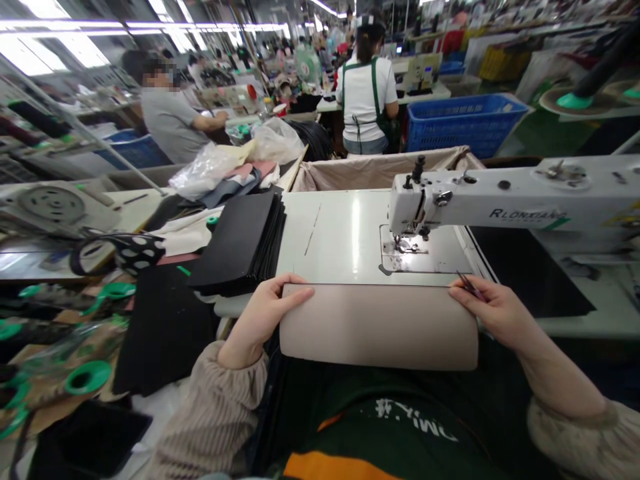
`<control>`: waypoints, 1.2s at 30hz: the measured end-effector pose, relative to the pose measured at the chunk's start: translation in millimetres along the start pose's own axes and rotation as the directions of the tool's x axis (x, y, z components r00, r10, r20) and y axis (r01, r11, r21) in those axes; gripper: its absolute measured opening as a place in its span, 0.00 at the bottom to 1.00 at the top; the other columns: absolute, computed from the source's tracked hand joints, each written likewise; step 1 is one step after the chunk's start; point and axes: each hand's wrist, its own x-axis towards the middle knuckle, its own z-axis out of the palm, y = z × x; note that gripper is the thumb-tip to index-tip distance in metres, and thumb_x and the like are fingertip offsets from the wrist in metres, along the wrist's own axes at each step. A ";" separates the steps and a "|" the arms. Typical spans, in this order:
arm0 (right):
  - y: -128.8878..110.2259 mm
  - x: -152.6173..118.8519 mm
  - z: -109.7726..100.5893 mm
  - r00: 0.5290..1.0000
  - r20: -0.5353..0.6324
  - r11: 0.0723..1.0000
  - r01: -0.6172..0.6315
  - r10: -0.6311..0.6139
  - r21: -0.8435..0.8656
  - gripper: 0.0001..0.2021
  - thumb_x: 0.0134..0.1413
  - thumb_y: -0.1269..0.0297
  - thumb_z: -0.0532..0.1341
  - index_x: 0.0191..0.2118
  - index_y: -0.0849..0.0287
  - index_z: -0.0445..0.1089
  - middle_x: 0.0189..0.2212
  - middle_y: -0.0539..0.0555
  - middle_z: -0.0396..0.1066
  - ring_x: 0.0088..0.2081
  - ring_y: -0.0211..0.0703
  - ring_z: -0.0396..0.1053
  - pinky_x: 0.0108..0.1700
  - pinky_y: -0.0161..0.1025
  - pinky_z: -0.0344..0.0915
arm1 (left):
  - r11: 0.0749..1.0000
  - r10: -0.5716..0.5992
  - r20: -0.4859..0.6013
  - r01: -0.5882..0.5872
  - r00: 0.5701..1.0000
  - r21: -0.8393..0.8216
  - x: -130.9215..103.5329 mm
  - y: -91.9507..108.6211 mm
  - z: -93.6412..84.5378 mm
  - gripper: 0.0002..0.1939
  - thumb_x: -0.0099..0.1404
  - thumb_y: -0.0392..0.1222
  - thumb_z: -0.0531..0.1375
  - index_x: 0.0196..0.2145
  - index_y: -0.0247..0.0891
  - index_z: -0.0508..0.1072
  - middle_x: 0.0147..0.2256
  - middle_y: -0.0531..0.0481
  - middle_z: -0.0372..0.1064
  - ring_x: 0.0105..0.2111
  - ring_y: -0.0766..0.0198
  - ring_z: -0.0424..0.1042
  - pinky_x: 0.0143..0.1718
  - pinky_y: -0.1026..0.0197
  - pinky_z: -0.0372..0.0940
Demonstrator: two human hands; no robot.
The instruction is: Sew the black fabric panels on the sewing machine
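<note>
A beige panel with a dark upper edge hangs curved over the front edge of the white sewing table. My left hand pinches its upper left corner between thumb and fingers. At the upper right corner, my right hand grips the panel and also holds small dark pointed snips. Just beyond the panel stands a white sewing machine, its needle area above a metal plate. A stack of black sheets lies left of the machine bed, beyond my left hand.
Black pieces lie under the machine arm at right. Fabric scraps and plastic bags are heaped at back left. Green-ended spools crowd the lower left. A blue basket and two people are farther back.
</note>
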 end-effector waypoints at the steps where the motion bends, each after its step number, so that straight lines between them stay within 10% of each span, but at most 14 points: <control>1: 0.7 0.3 0.0 1.000 0.006 1.000 0.003 -0.003 -0.002 0.13 0.57 0.50 0.62 0.38 0.54 0.75 0.31 0.51 0.73 0.32 0.45 0.71 0.31 0.38 0.68 | 1.000 0.002 -0.005 -0.002 1.000 0.003 0.8 -0.2 2.0 0.20 0.52 0.55 0.70 0.34 0.37 0.75 0.27 0.53 0.71 0.24 0.64 0.69 0.24 0.65 0.61; 5: 3.0 2.7 1.4 1.000 0.005 0.999 -0.001 0.001 -0.038 0.15 0.58 0.48 0.61 0.39 0.53 0.76 0.32 0.51 0.75 0.34 0.46 0.73 0.35 0.39 0.70 | 0.996 0.032 -0.042 -0.028 0.999 0.090 3.7 11.2 0.0 0.21 0.53 0.57 0.68 0.35 0.37 0.75 0.27 0.52 0.72 0.24 0.63 0.70 0.24 0.65 0.62; 8: 3.0 4.1 3.8 0.998 -0.056 0.997 -0.002 -0.002 -0.072 0.18 0.61 0.48 0.58 0.49 0.52 0.74 0.38 0.53 0.78 0.44 0.49 0.74 0.46 0.43 0.70 | 0.910 0.277 -0.256 -0.167 0.926 0.379 -3.1 46.2 -21.6 0.20 0.58 0.57 0.65 0.36 0.36 0.77 0.29 0.53 0.73 0.28 0.64 0.70 0.28 0.64 0.65; 12: -1.4 -2.3 2.1 0.975 -0.213 0.985 0.024 -0.060 -0.171 0.17 0.61 0.49 0.58 0.50 0.50 0.73 0.45 0.55 0.77 0.49 0.51 0.72 0.49 0.46 0.69 | 0.557 0.792 -0.415 -0.251 0.447 0.792 -16.8 101.5 -67.1 0.17 0.66 0.51 0.60 0.46 0.38 0.75 0.41 0.56 0.73 0.43 0.61 0.72 0.48 0.53 0.66; 13: -2.1 -5.8 -0.7 0.962 -0.255 0.976 0.039 -0.094 -0.214 0.16 0.60 0.50 0.59 0.49 0.49 0.73 0.46 0.55 0.76 0.49 0.51 0.72 0.49 0.46 0.68 | 0.476 0.845 -0.365 -0.237 0.390 0.847 -16.1 108.4 -77.8 0.16 0.68 0.50 0.59 0.49 0.40 0.74 0.44 0.58 0.72 0.46 0.61 0.71 0.52 0.51 0.65; 15: 0.8 -14.7 -11.1 0.933 -0.316 0.948 0.066 -0.169 -0.312 0.14 0.61 0.52 0.59 0.49 0.47 0.73 0.46 0.56 0.75 0.47 0.51 0.73 0.49 0.46 0.67 | 0.349 0.874 -0.231 -0.221 0.428 0.911 -6.1 107.3 -95.9 0.15 0.70 0.49 0.57 0.50 0.43 0.73 0.46 0.59 0.71 0.48 0.62 0.70 0.54 0.51 0.64; 18: 22.5 -30.9 -38.2 0.910 -0.350 0.884 0.036 -0.221 -0.465 0.16 0.60 0.51 0.59 0.53 0.43 0.71 0.47 0.58 0.74 0.48 0.53 0.72 0.50 0.49 0.65 | 0.252 0.792 -0.082 -0.202 0.606 0.946 23.4 70.6 -111.1 0.16 0.71 0.52 0.55 0.48 0.41 0.75 0.44 0.56 0.71 0.46 0.62 0.70 0.52 0.54 0.65; 23: 85.4 -59.5 -83.6 0.964 -0.230 0.759 -0.051 -0.132 -0.649 0.27 0.57 0.44 0.60 0.61 0.41 0.65 0.58 0.58 0.68 0.55 0.56 0.69 0.53 0.51 0.63 | 0.277 0.616 -0.092 -0.106 0.782 0.955 50.8 -12.7 -105.4 0.17 0.71 0.52 0.52 0.44 0.40 0.74 0.41 0.52 0.72 0.43 0.61 0.71 0.47 0.59 0.66; 26: 103.9 -70.7 -91.8 0.984 -0.173 0.700 -0.099 -0.035 -0.707 0.24 0.62 0.45 0.54 0.61 0.43 0.66 0.58 0.55 0.68 0.52 0.53 0.71 0.49 0.49 0.67 | 0.294 0.575 -0.133 -0.052 0.807 0.954 45.7 -31.4 -95.6 0.18 0.71 0.53 0.52 0.50 0.42 0.72 0.47 0.48 0.71 0.48 0.56 0.70 0.50 0.55 0.65; 31: 102.0 -67.5 -98.7 0.990 -0.140 0.750 -0.092 -0.001 -0.655 0.19 0.64 0.53 0.53 0.56 0.48 0.70 0.54 0.51 0.72 0.51 0.49 0.72 0.50 0.45 0.68 | 0.336 0.680 -0.108 -0.177 0.726 0.925 43.1 -25.0 -66.5 0.23 0.69 0.50 0.56 0.60 0.46 0.64 0.57 0.52 0.64 0.58 0.50 0.63 0.62 0.45 0.57; 36: 70.3 -56.8 -105.2 0.962 -0.255 0.864 -0.043 -0.100 -0.501 0.13 0.62 0.56 0.57 0.46 0.54 0.74 0.43 0.54 0.77 0.45 0.48 0.73 0.47 0.43 0.67 | 0.462 0.658 0.098 -0.503 0.746 0.730 56.4 -25.8 15.1 0.15 0.71 0.46 0.55 0.53 0.46 0.70 0.53 0.50 0.68 0.53 0.52 0.69 0.54 0.47 0.68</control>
